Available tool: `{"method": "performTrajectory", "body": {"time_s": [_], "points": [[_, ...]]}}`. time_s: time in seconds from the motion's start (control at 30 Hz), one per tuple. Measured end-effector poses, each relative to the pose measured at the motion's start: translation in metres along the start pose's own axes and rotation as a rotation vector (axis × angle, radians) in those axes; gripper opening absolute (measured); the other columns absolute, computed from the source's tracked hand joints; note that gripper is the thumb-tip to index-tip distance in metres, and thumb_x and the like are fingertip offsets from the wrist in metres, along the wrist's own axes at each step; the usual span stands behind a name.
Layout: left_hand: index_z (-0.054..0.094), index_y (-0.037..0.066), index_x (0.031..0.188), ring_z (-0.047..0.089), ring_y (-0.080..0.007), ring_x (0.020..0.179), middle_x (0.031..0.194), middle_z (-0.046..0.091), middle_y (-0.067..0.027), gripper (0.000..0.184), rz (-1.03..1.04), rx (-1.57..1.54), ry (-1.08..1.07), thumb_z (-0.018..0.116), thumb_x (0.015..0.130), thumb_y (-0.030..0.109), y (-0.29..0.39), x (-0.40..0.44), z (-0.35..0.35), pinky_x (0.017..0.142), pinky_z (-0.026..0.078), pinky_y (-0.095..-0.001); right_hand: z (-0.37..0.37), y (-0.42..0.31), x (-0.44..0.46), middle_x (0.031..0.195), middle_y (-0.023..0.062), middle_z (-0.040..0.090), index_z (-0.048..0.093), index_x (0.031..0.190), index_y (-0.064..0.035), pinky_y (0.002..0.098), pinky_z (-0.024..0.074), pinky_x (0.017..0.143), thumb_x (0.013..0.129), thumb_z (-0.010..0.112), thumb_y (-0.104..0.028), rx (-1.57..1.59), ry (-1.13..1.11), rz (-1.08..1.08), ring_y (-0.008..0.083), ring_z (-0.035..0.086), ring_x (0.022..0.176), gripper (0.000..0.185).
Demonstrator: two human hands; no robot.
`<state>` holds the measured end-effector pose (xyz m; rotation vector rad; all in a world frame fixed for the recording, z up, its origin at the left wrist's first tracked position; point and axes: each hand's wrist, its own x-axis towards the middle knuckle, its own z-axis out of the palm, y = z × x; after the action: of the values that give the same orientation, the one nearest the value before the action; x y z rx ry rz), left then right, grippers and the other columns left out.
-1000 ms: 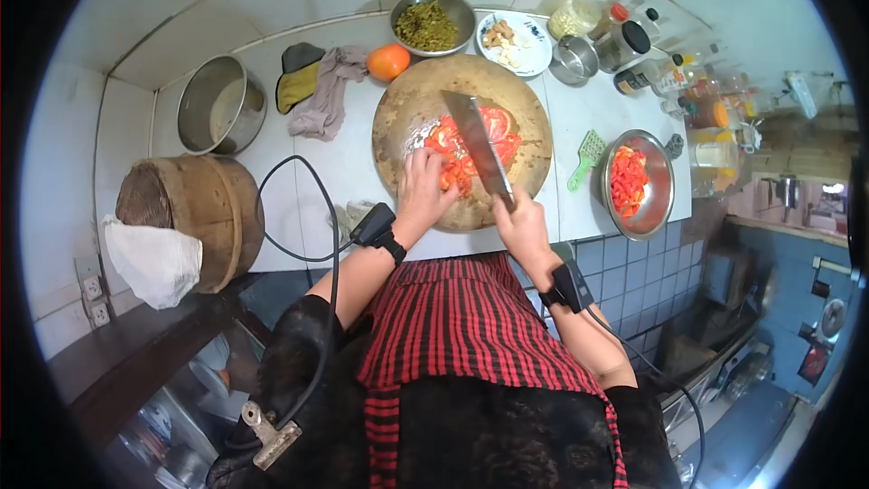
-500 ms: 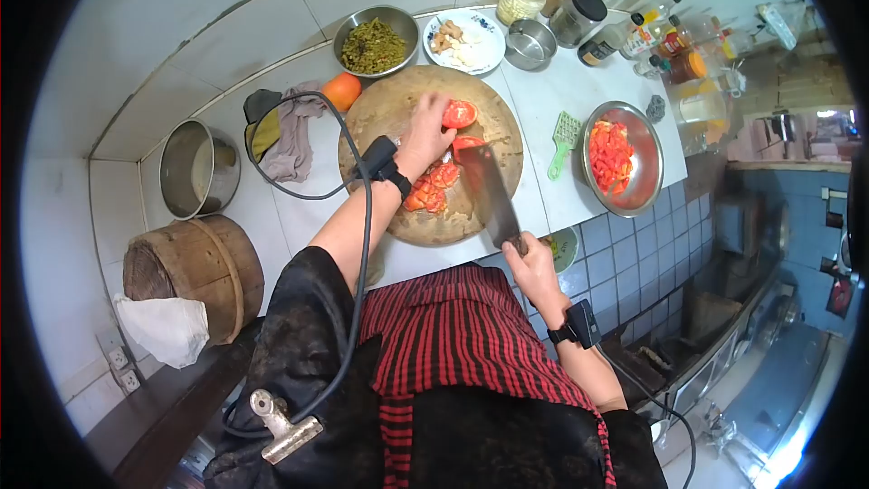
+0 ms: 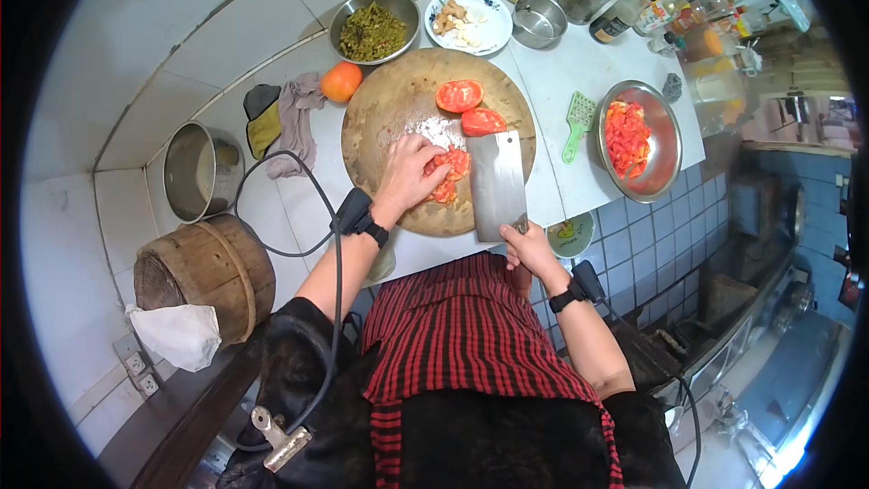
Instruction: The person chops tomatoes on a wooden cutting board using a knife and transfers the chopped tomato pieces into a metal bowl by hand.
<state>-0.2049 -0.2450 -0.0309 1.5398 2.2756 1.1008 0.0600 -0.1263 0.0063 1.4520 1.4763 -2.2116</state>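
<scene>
My right hand (image 3: pixel 532 249) is closed round the handle of a cleaver (image 3: pixel 498 183). The broad blade lies flat over the right side of a round wooden chopping board (image 3: pixel 389 95). My left hand (image 3: pixel 412 174) curls its fingers against a small heap of chopped tomato (image 3: pixel 450 168) on the board, left of the blade. Two larger tomato pieces, one with its cut face up (image 3: pixel 459 96) and one beside it (image 3: pixel 483 121), lie farther back. The second is close to the blade's far end. Wet juice and seeds glisten behind my left hand.
A steel bowl (image 3: pixel 673 152) holds cut tomato at right, near a green grater-like tool (image 3: pixel 579 119). Behind the board are a whole tomato (image 3: pixel 341 81), a bowl of chopped greens (image 3: pixel 373 33) and a plate (image 3: pixel 493 23) with ginger and garlic. Bottles line the back right.
My left hand has left the tomato half and come down onto the chopped pieces. The cleaver has moved off the tomato, its blade now turned flatter to view.
</scene>
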Motion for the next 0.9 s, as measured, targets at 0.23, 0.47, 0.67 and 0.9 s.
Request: {"method": "performTrajectory", "body": {"time_s": [0.23,0.47,0.67,0.9], "points": [[0.039,0.01,0.149,0.032,-0.0419,0.141,0.15,0.038,-0.0187,0.109,-0.179,0.13,0.031,0.084,0.06,0.053,0.008,-0.033,0.003,0.118,0.023,-0.0537,0.032,0.015,0.018,0.056,0.0008,0.046,0.053,0.086,-0.005,0.0326,0.0472,0.045,0.097,0.065,-0.022,0.107,-0.057,0.128,0.0136,0.046,0.044,0.023],[0.04,0.013,0.149,0.031,-0.0431,0.142,0.154,0.034,-0.0206,0.109,-0.187,0.086,0.147,0.088,0.058,0.048,0.022,-0.023,0.021,0.116,0.027,-0.0534,0.081,0.019,0.034,0.056,0.0049,0.052,0.053,0.082,-0.0014,0.0338,0.05,0.043,0.096,0.062,-0.018,0.047,-0.158,-0.03,0.0162,0.052,0.043,0.024],[0.048,0.013,0.141,0.032,-0.0441,0.14,0.154,0.035,-0.0213,0.091,-0.237,-0.012,0.277,0.087,0.062,0.034,0.019,-0.016,0.033,0.115,0.029,-0.0524,0.094,0.004,0.046,0.055,0.005,0.054,0.053,0.083,-0.0001,0.0323,0.0472,0.039,0.095,0.06,-0.014,0.01,-0.252,-0.093,0.015,0.053,0.041,0.019],[0.046,0.013,0.145,0.031,-0.0437,0.141,0.154,0.034,-0.0211,0.091,-0.19,-0.005,0.369,0.085,0.065,0.035,0.094,0.016,0.04,0.116,0.026,-0.0557,0.027,-0.034,-0.001,0.056,0.0028,0.054,0.052,0.091,-0.0003,0.0281,0.045,0.04,0.094,0.059,-0.013,-0.043,-0.256,-0.162,0.0121,0.053,0.042,0.015]]}}
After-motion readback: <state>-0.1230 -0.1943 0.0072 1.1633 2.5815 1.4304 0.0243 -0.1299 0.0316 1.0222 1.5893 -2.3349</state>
